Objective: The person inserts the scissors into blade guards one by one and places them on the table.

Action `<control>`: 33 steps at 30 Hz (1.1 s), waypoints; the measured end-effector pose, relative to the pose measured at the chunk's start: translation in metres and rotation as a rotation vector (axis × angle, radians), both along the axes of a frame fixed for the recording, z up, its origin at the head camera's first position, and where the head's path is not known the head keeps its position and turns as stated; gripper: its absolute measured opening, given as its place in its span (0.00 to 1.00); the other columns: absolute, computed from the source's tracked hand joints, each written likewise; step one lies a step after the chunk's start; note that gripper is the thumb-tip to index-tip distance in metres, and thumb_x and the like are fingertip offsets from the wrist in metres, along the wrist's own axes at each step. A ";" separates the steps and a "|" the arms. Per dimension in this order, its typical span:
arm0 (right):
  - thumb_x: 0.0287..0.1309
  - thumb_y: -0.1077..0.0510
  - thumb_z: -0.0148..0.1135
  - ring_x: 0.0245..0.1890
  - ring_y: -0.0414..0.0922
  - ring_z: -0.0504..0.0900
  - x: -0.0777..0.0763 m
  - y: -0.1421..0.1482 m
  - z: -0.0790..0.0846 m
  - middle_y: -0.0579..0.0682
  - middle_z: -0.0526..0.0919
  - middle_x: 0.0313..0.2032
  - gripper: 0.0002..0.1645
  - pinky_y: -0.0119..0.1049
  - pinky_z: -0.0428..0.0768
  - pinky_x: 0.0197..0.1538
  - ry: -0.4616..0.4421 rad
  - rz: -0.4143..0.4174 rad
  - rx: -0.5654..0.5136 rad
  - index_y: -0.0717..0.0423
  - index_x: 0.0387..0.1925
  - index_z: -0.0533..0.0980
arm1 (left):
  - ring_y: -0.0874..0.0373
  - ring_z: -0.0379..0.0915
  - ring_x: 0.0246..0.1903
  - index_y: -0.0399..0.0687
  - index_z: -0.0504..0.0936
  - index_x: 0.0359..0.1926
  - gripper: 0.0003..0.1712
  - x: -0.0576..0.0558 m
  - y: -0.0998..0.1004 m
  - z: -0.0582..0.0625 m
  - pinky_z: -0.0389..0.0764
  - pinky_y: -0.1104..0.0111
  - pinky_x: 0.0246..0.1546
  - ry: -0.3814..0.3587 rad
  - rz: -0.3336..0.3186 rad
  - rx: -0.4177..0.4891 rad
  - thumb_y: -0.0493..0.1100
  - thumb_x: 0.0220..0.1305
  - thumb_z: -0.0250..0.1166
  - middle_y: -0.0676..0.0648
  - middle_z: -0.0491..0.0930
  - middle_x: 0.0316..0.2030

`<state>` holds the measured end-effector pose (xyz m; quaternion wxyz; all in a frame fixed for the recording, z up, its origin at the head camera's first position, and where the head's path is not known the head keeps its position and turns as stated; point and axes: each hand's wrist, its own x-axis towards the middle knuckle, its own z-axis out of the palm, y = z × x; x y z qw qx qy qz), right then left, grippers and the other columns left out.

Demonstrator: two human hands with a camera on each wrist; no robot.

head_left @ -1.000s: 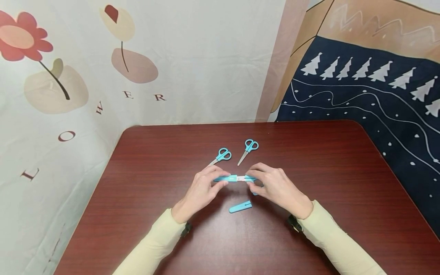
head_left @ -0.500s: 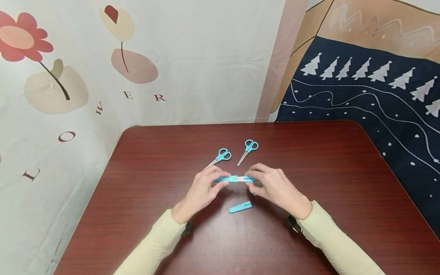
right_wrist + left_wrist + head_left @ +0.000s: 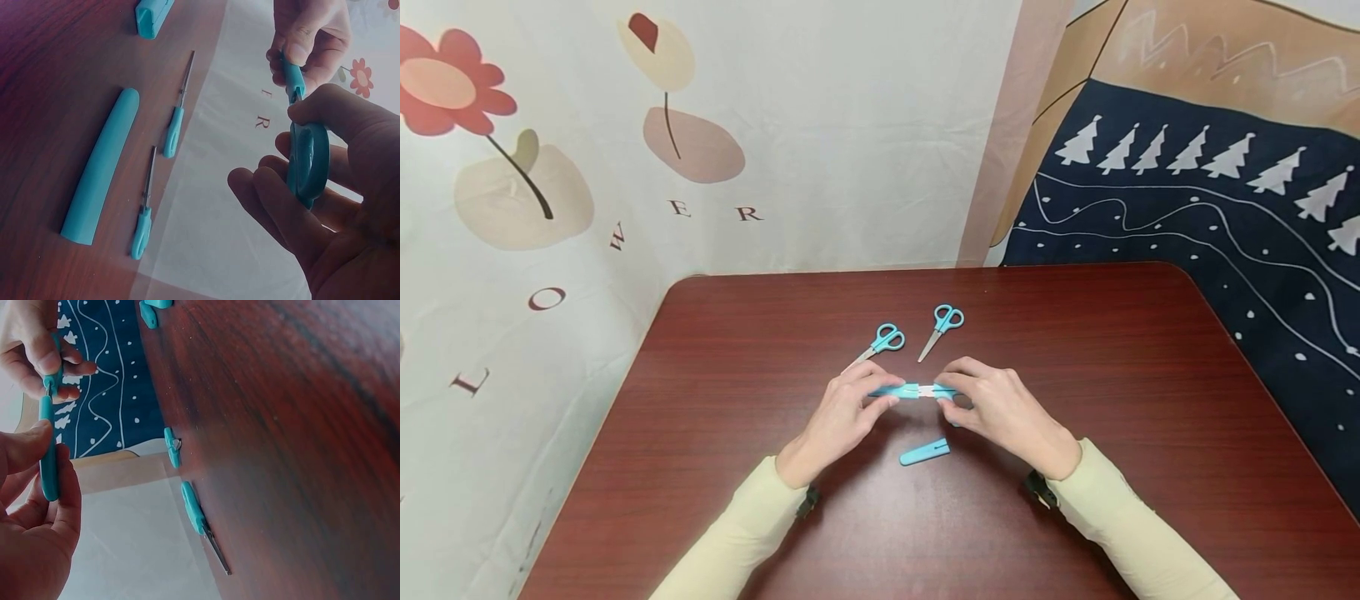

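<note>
Small blue-handled scissors (image 3: 945, 392) with their blades partly inside a slim blue plastic sheath (image 3: 897, 390) are held level just above the dark red wooden tabletop (image 3: 715, 433). Left hand (image 3: 838, 421) pinches the sheath; right hand (image 3: 1003, 412) has its grip curled round the handles.

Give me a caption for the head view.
Two hands, left and right, hold capped scissors over a table, near two scissors and a cap.

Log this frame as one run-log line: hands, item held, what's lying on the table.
left hand: pinches blue cap | right hand: holds scissors by handle | table: two bare scissors, spare cap
</note>
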<state>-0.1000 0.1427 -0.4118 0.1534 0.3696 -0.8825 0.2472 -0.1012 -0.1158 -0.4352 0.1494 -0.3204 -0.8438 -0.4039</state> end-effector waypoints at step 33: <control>0.54 0.62 0.76 0.26 0.39 0.83 0.000 -0.003 -0.002 0.48 0.85 0.42 0.11 0.29 0.80 0.28 0.021 -0.001 -0.004 0.57 0.41 0.86 | 0.61 0.70 0.30 0.42 0.89 0.45 0.11 -0.002 0.002 -0.004 0.73 0.73 0.30 0.039 -0.029 0.006 0.32 0.61 0.74 0.51 0.81 0.37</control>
